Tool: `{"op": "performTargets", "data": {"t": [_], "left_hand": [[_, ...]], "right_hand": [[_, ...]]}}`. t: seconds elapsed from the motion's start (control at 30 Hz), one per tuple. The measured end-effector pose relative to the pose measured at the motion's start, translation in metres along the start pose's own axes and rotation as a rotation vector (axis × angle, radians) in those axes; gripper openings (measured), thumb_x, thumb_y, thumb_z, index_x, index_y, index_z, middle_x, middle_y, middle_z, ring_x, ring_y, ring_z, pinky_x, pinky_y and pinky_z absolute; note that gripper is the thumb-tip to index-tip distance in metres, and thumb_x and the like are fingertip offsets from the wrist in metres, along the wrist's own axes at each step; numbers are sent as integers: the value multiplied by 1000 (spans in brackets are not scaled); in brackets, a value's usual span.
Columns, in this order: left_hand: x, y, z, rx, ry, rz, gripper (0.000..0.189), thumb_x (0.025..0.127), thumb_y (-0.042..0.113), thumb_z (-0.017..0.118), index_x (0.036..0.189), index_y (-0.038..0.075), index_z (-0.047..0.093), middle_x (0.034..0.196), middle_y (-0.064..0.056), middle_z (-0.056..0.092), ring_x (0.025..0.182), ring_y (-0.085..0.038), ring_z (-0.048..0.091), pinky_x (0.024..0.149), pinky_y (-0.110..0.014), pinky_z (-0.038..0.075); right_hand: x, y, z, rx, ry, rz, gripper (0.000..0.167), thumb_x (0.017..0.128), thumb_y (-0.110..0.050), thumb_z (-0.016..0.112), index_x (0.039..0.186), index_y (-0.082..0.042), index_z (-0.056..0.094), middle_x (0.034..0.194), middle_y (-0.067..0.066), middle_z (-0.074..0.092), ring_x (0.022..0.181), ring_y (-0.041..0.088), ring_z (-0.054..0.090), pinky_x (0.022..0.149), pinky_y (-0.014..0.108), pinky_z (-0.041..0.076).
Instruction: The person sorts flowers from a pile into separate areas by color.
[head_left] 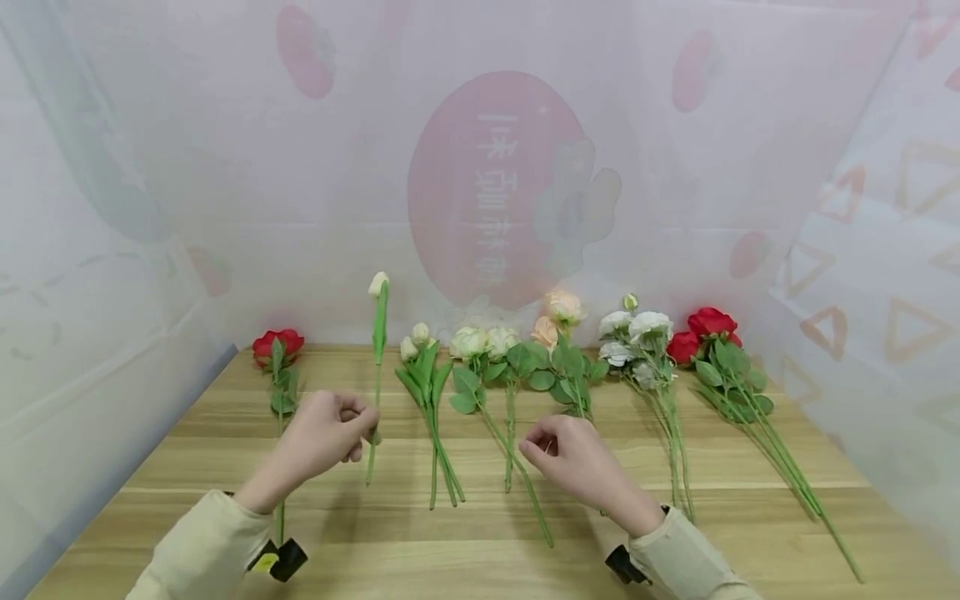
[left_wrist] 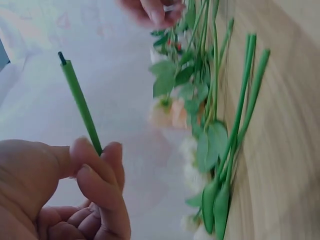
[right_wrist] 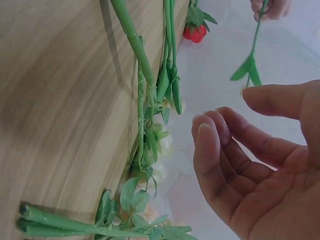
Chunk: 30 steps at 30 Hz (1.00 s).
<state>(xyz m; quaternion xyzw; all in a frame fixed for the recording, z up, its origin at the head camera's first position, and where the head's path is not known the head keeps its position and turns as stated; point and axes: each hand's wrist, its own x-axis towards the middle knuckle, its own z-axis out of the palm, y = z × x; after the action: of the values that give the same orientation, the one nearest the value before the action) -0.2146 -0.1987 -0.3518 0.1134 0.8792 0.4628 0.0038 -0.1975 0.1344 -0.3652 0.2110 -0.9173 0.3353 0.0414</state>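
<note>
My left hand point(head_left: 330, 429) pinches the green stem of a single white tulip point(head_left: 380, 310) between thumb and fingers, holding it upright. In the left wrist view the stem's cut end point(left_wrist: 75, 90) sticks out past the fingertips. My right hand point(head_left: 581, 462) hovers over the table with loosely bent fingers and nothing between them; the right wrist view shows a gap between thumb point(right_wrist: 272, 100) and fingers. Between the hands lie a bunch of white tulips point(head_left: 427, 379) and pale, cream-green roses point(head_left: 480, 343) with crossed stems.
A red rose point(head_left: 277, 348) lies at the left, its stem partly behind my left forearm. Peach roses point(head_left: 558, 321), white flowers point(head_left: 637, 333) and red roses point(head_left: 708, 329) lie along the back right of the wooden table point(head_left: 420, 562). A printed cloth point(head_left: 345, 183) hangs behind.
</note>
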Motion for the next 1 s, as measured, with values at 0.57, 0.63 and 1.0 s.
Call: {"op": "performTargets", "data": {"t": [0.57,0.63,1.0], "left_hand": [[-31,34,47,-162,-94,155,21,99,25,62,88,7,68,67,-1,65,48,-23,58,42,-25,41],[-33,35,51,-173,-111,170,20,99,24,62,89,7,68,68,0,65,48,-23,58,42,-26,43],[-40,36,69,-208,-214,241,20,101,23,59,90,9,68,72,4,66,49,-17,60,45,-28,49]], "right_hand": [[-4,-31,17,467,-96,52,21,99,-26,62,98,-9,74,78,3,65,70,30,64,58,39,54],[-3,-37,20,529,-99,67,21,99,-26,62,101,-8,74,80,5,65,70,31,63,57,39,54],[-2,-51,29,661,-127,79,26,98,-26,64,106,-4,74,84,10,68,69,24,62,59,37,53]]}}
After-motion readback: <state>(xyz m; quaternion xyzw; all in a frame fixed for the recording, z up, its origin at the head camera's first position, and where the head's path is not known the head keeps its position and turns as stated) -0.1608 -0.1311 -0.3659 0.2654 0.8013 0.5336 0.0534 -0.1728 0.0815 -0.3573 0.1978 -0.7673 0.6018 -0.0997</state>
